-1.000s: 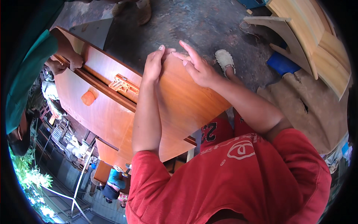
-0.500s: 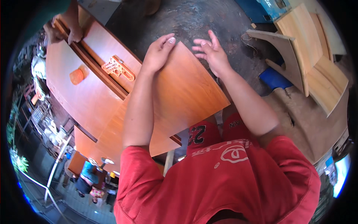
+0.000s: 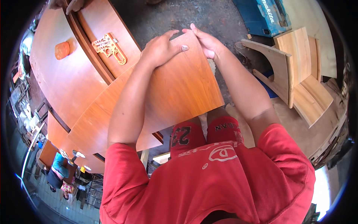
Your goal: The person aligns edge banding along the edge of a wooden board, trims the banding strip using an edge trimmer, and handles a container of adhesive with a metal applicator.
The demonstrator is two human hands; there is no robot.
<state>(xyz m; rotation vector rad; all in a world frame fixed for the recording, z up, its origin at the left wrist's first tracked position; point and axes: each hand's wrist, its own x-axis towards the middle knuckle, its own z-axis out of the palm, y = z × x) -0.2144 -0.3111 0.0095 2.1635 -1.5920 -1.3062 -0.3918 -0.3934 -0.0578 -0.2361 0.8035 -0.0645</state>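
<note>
A wide reddish-brown wooden panel (image 3: pixel 179 82) stretches in front of me, its narrow end pointing away. My left hand (image 3: pixel 161 50) lies over the far end, thumb on the top face and fingers bent over the edge. At the far right corner, my right hand (image 3: pixel 207 43) grips the panel's side, its fingertips touching the corner; part of its palm is hidden below. Left of my left arm, an orange plastic jig (image 3: pixel 109 48) with cut-out slots rests on a matching board. Farther left lies a small orange block (image 3: pixel 62 50).
A co-worker's hand (image 3: pixel 74 5) is on a long wooden rail (image 3: pixel 85 43) at the upper left. A blue tool case (image 3: pixel 263 16) stands at the far right. Nearer are pale curved wooden parts (image 3: pixel 298 63) on brown sheeting. Other people (image 3: pixel 59 170) are at the lower left.
My right hand has gone from open in the air to the panel's far right corner. My left hand's fingers have spread over the edge. The view has shifted a little.
</note>
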